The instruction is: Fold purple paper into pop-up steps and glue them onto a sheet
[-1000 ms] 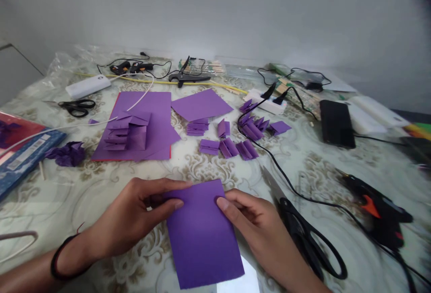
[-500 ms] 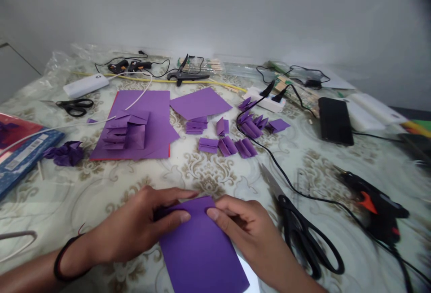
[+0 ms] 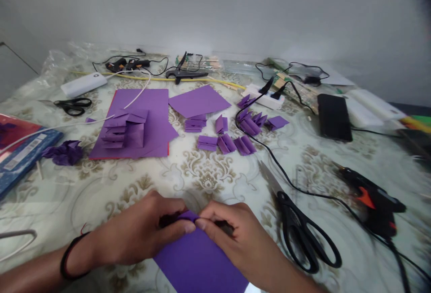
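Observation:
A sheet of purple paper (image 3: 202, 261) lies low in the middle of the head view, its near end cut off by the frame. My left hand (image 3: 158, 225) pinches its far edge between thumb and fingers. Right beside it, my right hand (image 3: 232, 230) grips the same edge, the two thumb tips almost touching. Between the hands a small part of the edge is bent up. Black-handled scissors (image 3: 299, 225) rest to the right of my right hand, blades pointing away from me.
Folded purple pieces (image 3: 226, 143) lie mid-table, beyond my hands. Purple sheets (image 3: 155, 104) are stacked at left. A glue gun (image 3: 370, 198) sits at right, and a black cable (image 3: 283, 172) crosses the table. Smaller scissors (image 3: 74, 106), a phone (image 3: 334, 117) and a power strip (image 3: 264, 98) stand farther back.
Both hands have moved closer together along the paper's far edge and slightly toward me. That edge was flatter before and is now bent between the thumbs.

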Demonstrator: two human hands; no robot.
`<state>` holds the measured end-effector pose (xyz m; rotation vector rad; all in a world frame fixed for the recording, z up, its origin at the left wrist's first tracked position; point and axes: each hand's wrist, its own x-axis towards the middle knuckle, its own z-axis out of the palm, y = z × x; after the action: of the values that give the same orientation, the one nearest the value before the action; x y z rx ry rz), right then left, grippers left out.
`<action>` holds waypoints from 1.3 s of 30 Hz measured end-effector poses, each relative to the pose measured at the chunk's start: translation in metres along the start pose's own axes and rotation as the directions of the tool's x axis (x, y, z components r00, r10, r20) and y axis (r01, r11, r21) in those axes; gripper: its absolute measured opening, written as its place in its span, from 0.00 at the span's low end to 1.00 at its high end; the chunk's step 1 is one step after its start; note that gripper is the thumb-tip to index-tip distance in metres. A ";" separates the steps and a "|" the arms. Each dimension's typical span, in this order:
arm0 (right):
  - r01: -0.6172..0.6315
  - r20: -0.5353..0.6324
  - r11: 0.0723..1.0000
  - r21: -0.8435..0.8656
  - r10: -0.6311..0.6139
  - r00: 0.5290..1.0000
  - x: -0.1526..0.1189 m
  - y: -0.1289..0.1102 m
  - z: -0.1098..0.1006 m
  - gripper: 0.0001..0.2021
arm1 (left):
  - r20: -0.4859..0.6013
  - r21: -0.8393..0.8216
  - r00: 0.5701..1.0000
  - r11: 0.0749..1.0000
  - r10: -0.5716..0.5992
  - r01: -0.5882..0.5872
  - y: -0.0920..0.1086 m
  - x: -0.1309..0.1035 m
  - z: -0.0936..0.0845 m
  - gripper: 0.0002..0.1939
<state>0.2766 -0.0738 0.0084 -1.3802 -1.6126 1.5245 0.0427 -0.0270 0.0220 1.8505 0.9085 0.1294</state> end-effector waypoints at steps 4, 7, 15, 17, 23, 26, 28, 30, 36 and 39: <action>0.005 0.029 1.000 -0.012 -0.004 1.000 0.001 0.000 0.002 0.14 | -0.052 0.076 0.991 0.990 0.127 -0.123 -0.003 0.001 0.005 0.21; -0.019 0.038 1.000 0.015 0.018 0.999 0.001 0.000 0.001 0.14 | -0.089 0.124 0.973 0.972 0.213 -0.201 -0.001 0.000 0.003 0.21; -0.028 -0.013 1.000 -0.007 0.028 1.000 0.002 -0.002 -0.023 0.14 | -0.284 0.236 0.927 0.955 0.243 -0.179 -0.003 -0.010 -0.053 0.19; -0.034 -0.014 0.999 0.033 0.035 0.999 0.003 -0.003 -0.031 0.14 | -0.354 0.228 0.915 0.967 0.193 -0.116 -0.009 -0.011 -0.066 0.21; 0.057 -0.135 0.998 0.010 -0.055 0.989 0.006 0.000 -0.049 0.14 | -0.552 0.112 0.832 0.994 0.061 0.001 -0.022 -0.005 -0.073 0.24; 0.124 -0.292 0.991 -0.040 -0.130 0.948 0.007 0.005 -0.048 0.11 | -0.525 0.052 0.851 0.999 0.017 0.012 -0.022 -0.001 -0.066 0.20; 0.158 -0.363 0.984 -0.084 -0.178 0.915 0.008 0.006 -0.043 0.08 | -0.469 0.028 0.883 1.000 0.018 -0.005 -0.019 0.001 -0.057 0.18; 0.182 -0.344 0.978 -0.103 -0.207 0.916 0.008 0.005 -0.036 0.07 | -0.399 0.006 0.917 1.000 0.029 -0.029 -0.015 0.002 -0.046 0.18; 0.164 -0.186 0.986 -0.037 -0.168 0.968 0.007 -0.002 -0.015 0.05 | -0.249 -0.087 0.966 0.992 0.063 -0.087 0.001 0.002 -0.017 0.15; 0.149 -0.163 0.989 -0.008 -0.148 0.975 0.006 -0.003 -0.009 0.06 | -0.197 -0.092 0.978 0.992 0.065 -0.084 0.003 0.001 -0.012 0.14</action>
<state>0.2818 -0.0642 0.0119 -1.3138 -1.5725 1.2934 0.0394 -0.0177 0.0301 1.8010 0.9486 0.4011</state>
